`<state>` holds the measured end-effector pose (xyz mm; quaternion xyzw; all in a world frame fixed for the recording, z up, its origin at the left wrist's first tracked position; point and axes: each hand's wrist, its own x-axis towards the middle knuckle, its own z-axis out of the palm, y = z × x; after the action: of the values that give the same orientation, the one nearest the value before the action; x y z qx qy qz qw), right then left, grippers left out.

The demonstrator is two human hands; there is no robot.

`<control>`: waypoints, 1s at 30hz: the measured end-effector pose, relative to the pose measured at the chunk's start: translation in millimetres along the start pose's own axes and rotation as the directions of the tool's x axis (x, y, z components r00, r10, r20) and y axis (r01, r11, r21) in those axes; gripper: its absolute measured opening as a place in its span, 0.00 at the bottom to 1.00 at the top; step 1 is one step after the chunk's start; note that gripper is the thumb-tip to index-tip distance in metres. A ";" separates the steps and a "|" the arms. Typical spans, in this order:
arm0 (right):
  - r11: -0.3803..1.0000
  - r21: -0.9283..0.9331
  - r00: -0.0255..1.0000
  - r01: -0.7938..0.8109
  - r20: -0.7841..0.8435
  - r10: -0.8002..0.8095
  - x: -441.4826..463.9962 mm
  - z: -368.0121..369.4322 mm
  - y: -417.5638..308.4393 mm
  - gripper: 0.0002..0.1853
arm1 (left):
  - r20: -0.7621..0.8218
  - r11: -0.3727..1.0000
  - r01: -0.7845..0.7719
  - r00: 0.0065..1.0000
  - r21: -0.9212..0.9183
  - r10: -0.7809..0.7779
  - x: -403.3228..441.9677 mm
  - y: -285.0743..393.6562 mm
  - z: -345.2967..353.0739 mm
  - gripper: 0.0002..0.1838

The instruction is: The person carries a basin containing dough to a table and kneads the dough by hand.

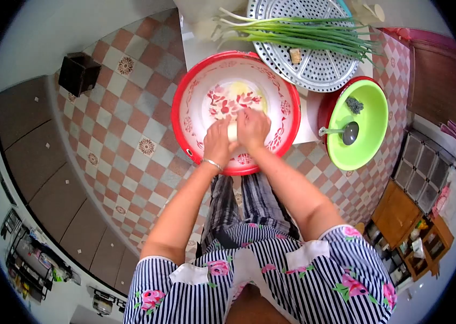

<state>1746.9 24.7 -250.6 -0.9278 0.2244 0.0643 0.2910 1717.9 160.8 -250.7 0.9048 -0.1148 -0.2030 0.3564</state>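
Both hands are inside a large red-rimmed enamel basin (178, 116) with a red floral print. Between them is a smooth, pale, dough-like lump (232, 132), largely covered by the fingers. My left hand (217, 141), with a bracelet at the wrist, has its fingers curled against the lump's left side. From the right, my right hand (253, 128) closes round the other side of it. Beyond the hands, a pale yellow patch (240, 88) shows on the basin's floor. The undersides of both hands are hidden.
A perforated metal steamer tray (314, 75) overlaps the basin's far right rim. Green onions (303, 32) and a small brown piece (295, 55) lie on it. At the right, a green basin (371, 127) holds a ladle (350, 133) and a scouring pad (354, 105).
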 end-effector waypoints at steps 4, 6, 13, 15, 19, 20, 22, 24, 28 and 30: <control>0.974 0.073 0.958 0.215 -0.208 -0.196 -28.3 13.8 18.6 0.11 | -0.063 0.984 -0.038 0.997 0.172 0.050 -10.1 1.2 14.3 0.43; 0.954 0.044 0.926 0.295 -0.260 -0.274 -20.3 17.4 21.1 0.10 | -0.144 0.977 -0.053 0.986 0.209 0.084 -6.2 -11.4 32.9 0.41; 0.935 -0.039 0.893 0.353 -0.282 -0.349 24.2 39.3 8.7 0.08 | -0.111 0.969 0.062 0.993 0.238 -0.036 33.5 -28.7 34.9 0.36; 0.956 -0.043 0.934 0.292 -0.201 -0.294 36.0 44.6 4.0 0.08 | -0.097 0.975 0.056 0.995 0.214 -0.036 47.4 -25.6 24.4 0.39; 0.969 -0.064 0.964 0.240 -0.106 -0.246 57.7 46.7 -6.6 0.10 | -0.064 0.964 0.167 0.986 0.209 -0.157 67.4 -17.7 13.7 0.35; 0.969 -0.058 0.964 0.238 -0.108 -0.243 62.9 46.2 -9.2 0.10 | -0.054 0.959 0.190 0.982 0.211 -0.182 71.8 -16.5 12.1 0.34; 0.971 -0.041 0.965 0.234 -0.109 -0.238 69.2 47.7 -13.5 0.11 | -0.029 0.948 0.227 0.974 0.223 -0.226 75.7 -21.3 14.3 0.34; 0.978 -0.025 0.976 0.205 -0.067 -0.206 72.9 48.6 -13.3 0.14 | 0.005 0.938 0.247 0.967 0.245 -0.256 78.2 -26.1 16.5 0.37; 0.988 0.145 0.951 -0.059 0.308 0.011 81.2 26.3 -15.2 0.19 | 0.163 0.956 0.290 0.942 0.048 -0.294 81.9 -39.6 12.0 0.39; 0.939 0.288 0.839 -0.190 0.545 0.002 92.1 12.3 4.8 0.22 | 0.212 0.960 0.266 0.947 -0.093 -0.242 75.9 -55.3 3.8 0.44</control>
<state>1826.9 -6.7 -286.1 -0.7979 0.1885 0.2972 0.4894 1787.3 171.6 -313.2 0.8641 -0.0198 -0.3430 0.3678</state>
